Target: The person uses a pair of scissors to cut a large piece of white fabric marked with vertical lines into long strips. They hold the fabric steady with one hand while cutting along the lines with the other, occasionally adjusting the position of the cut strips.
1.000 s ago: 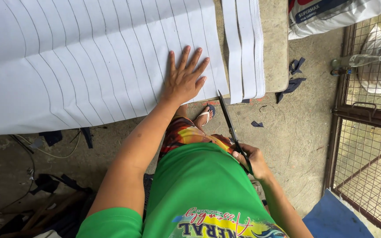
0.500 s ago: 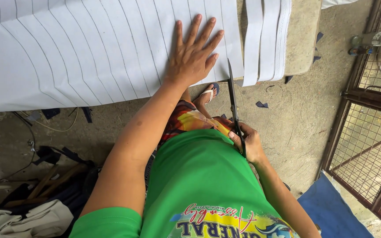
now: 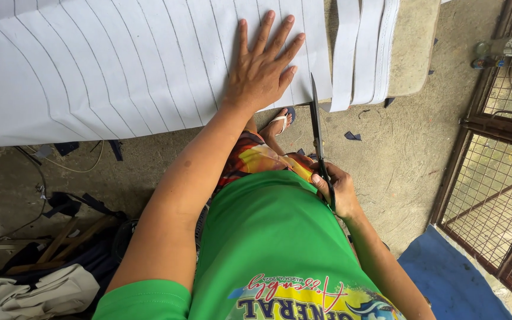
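Scissors in right hand; left hand flat on white sheet.

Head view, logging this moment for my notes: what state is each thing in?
White sheet: spread flat, lined, pinned by a palm.
Left hand: open, fingers splayed, pressing the sheet.
Right hand: closed on the scissors' handles.
Scissors: blades together, tip at the sheet's edge.
Cut strips: lying side by side, separate.

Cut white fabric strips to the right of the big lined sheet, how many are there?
3, side by side on the table edge right of the scissors: left strip, middle strip, right strip. Their tops run out of frame, and more may lie underneath.
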